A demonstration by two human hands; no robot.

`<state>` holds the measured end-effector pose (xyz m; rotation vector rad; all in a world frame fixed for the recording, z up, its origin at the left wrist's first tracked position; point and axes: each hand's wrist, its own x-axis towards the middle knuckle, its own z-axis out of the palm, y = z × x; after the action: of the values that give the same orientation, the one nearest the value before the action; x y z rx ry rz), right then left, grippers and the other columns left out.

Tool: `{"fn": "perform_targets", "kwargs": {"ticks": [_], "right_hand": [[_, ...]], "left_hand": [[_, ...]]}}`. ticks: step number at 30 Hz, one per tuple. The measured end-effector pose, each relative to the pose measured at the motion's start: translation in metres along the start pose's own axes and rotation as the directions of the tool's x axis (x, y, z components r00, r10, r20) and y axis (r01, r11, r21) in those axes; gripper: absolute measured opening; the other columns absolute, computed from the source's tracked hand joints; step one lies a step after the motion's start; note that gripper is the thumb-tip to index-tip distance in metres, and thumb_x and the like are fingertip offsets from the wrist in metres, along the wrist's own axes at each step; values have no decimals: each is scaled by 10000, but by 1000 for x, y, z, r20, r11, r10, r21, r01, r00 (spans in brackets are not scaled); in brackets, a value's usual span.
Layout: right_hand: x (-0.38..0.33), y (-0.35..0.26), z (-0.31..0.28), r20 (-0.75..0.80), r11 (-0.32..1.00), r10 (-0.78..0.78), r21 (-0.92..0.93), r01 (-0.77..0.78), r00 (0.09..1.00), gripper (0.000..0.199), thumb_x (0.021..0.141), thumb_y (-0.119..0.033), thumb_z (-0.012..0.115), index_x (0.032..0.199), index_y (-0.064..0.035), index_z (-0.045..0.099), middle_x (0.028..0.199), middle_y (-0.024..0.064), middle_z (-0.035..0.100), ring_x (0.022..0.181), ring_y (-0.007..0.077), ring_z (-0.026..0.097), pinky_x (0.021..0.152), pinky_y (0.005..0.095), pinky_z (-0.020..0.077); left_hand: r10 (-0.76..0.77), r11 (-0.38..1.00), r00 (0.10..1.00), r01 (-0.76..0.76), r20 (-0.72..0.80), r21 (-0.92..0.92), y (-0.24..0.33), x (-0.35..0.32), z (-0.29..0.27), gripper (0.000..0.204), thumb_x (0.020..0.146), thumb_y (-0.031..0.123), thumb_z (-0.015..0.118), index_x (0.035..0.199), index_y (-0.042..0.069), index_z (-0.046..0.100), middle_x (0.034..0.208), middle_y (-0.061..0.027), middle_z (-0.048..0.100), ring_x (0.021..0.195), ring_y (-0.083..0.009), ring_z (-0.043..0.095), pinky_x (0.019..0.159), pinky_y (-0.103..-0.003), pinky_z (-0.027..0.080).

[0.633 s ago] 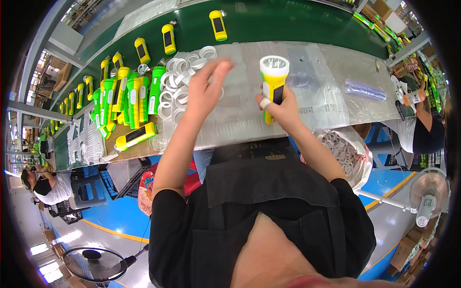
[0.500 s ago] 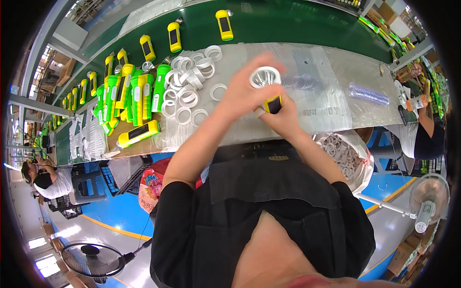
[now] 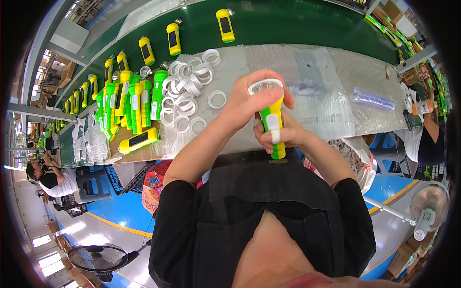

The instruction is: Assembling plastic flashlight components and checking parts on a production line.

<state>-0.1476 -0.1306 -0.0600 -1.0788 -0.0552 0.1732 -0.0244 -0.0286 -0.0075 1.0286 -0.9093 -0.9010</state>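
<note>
My right hand (image 3: 283, 134) grips the body of a yellow-and-green flashlight (image 3: 272, 126), held upright over the near table edge. My left hand (image 3: 249, 101) closes around the flashlight's head, fingers on a white ring (image 3: 264, 85) seated at its top. Loose white rings (image 3: 185, 91) lie in a heap on the plastic-covered table (image 3: 336, 96) to the left of my hands. Beyond the heap lies a pile of green and yellow flashlights (image 3: 129, 103).
A green conveyor belt (image 3: 288, 24) behind the table carries a row of yellow flashlights (image 3: 174, 38). Clear lens stacks (image 3: 372, 100) lie at the right. Other people work at the far left (image 3: 48, 177) and right (image 3: 430, 139). Floor fans (image 3: 98, 259) stand below.
My left hand came from the ring heap with a white ring and now holds it on the flashlight's head. My right hand drew the flashlight closer to my body.
</note>
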Motion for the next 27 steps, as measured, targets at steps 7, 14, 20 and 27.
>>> {"fn": "perform_targets", "kwargs": {"ticks": [7, 14, 20, 27], "right_hand": [[50, -48, -62, -204, 997, -69, -34, 64, 977, 589, 755, -408, 723, 1138, -2, 535, 874, 99, 611, 740, 217, 639, 619, 361, 557], [92, -127, -187, -139, 846, -168, -529, 70, 976, 622, 783, -199, 630, 1345, -5, 446, 1117, 139, 642, 1061, 240, 622, 975, 372, 461], [74, -171, -301, 51, -532, -462, -815, -231, 885, 767, 655, 133, 593, 1338, -208, 519, 1453, 80, 435, 1368, 298, 377, 1139, 455, 293], [58, -114, -280, -272, 321, -696, -946, -50, 665, 205, 890, -192, 661, 1051, -68, 675, 896, 44, 668, 773, 152, 623, 683, 281, 503]], "left_hand": [[14, 977, 965, 43, -262, 211, -7, 60, -59, 674, 988, 585, 374, 1117, -28, 623, 1045, -103, 661, 1002, -192, 610, 858, -337, 496], [38, 163, 942, 323, -333, 932, -27, 144, -164, 662, 900, 607, 516, 1428, 223, 403, 1112, -199, 604, 1015, -340, 626, 861, -399, 501], [-114, -106, 938, 316, -328, 943, -74, 185, -197, 531, 843, 517, 640, 1302, 264, 556, 1057, -222, 578, 1013, -337, 586, 842, -398, 496], [78, 409, 987, 98, -142, 907, -52, 153, -136, 391, 831, 355, 695, 1183, 202, 623, 866, -120, 577, 898, -263, 559, 790, -342, 488]]}}
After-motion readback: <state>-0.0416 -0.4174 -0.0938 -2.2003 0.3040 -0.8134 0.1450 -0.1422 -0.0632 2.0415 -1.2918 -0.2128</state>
